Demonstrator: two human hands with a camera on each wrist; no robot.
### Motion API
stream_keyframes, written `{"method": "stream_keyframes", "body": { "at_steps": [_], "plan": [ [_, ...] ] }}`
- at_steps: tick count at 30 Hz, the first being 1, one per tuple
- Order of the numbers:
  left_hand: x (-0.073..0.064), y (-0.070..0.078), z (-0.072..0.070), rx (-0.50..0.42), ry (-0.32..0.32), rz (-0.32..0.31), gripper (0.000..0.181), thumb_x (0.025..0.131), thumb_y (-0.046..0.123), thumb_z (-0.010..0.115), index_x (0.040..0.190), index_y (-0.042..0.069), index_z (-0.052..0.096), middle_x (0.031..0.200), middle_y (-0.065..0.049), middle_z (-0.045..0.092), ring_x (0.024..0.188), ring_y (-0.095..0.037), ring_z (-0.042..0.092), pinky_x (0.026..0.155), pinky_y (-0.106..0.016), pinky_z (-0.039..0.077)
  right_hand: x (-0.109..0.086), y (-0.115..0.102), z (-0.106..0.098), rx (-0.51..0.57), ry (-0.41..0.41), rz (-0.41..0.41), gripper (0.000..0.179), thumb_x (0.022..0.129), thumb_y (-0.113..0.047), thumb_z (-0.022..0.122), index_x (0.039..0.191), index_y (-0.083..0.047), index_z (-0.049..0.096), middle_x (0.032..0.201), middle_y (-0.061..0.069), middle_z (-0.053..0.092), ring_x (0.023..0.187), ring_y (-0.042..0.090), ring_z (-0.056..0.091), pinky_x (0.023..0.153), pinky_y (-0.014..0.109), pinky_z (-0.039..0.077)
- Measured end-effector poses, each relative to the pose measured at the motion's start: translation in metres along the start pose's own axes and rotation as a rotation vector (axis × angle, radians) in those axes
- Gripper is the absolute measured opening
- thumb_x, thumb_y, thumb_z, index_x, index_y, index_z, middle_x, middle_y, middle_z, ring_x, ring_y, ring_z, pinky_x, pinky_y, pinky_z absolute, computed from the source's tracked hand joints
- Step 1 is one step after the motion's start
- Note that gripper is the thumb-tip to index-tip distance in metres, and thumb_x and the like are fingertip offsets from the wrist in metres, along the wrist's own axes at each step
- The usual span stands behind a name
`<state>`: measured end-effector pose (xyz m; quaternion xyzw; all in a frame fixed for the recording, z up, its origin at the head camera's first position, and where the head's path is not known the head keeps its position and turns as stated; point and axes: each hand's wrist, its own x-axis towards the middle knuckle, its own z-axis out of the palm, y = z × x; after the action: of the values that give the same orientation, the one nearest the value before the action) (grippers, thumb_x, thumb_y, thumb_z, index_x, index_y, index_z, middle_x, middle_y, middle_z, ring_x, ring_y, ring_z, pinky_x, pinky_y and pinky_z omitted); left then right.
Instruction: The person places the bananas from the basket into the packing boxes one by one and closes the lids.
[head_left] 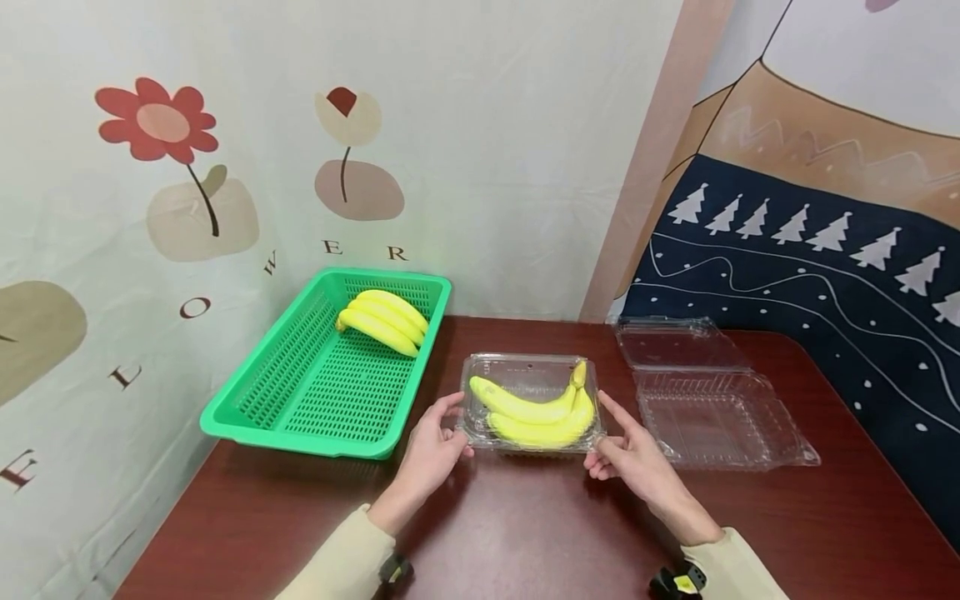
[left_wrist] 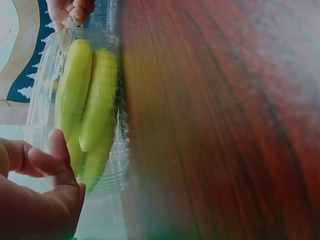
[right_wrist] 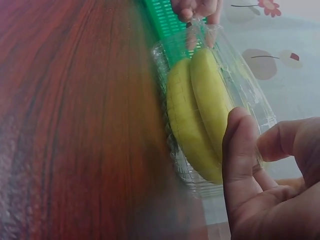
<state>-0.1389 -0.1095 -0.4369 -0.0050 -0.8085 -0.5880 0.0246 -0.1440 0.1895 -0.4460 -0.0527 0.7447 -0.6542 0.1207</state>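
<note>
A clear plastic clamshell box (head_left: 531, 358) sits on the table in the middle of the head view, its lid down. Inside lies a small bunch of yellow bananas (head_left: 525, 410), with the stem toward the back right. At the box's near left corner my left hand (head_left: 429, 443) pinches the edge between thumb and fingers. My right hand (head_left: 637, 458) grips the opposite near corner the same way. Both wrist views show the bananas (left_wrist: 75, 85) through the clear side wall (right_wrist: 160, 55). Part of the fingertip contact is hidden in each wrist view.
To the left stands a green plastic basket (head_left: 300, 446) holding another bunch of bananas (head_left: 382, 319) at its far right. A second clear clamshell box (head_left: 720, 417) lies with its lid open on the right. Behind the brown table (head_left: 525, 533) hangs a printed cloth (head_left: 510, 167).
</note>
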Motion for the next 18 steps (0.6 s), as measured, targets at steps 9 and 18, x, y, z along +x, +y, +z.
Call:
{"method": "stream_keyframes", "body": {
  "at_steps": [9,18],
  "plan": [
    [0.0,0.0012,0.0015,0.005,0.01,0.006,0.064,0.081,-0.014,0.055,0.144,-0.004,0.053,0.125,-0.026,0.057,0.062,-0.022,0.068,0.048,-0.023,0.046,0.0001,-0.0034,-0.001,0.003,-0.03,-0.006,0.081,0.094,0.009,0.05,0.166,-0.007,0.017,0.075,0.019,0.069,0.064,0.016,0.067,0.063,0.027,0.06],
    [0.001,0.001,0.0029,0.003,0.026,0.012,0.064,0.08,-0.015,0.055,0.144,-0.008,0.054,0.122,-0.025,0.057,0.062,-0.02,0.067,0.058,-0.025,0.055,0.0006,-0.0019,0.001,0.028,-0.025,0.007,0.082,0.091,0.011,0.049,0.165,-0.004,0.018,0.073,0.017,0.069,0.062,0.014,0.066,0.061,0.026,0.06]
  ]
}}
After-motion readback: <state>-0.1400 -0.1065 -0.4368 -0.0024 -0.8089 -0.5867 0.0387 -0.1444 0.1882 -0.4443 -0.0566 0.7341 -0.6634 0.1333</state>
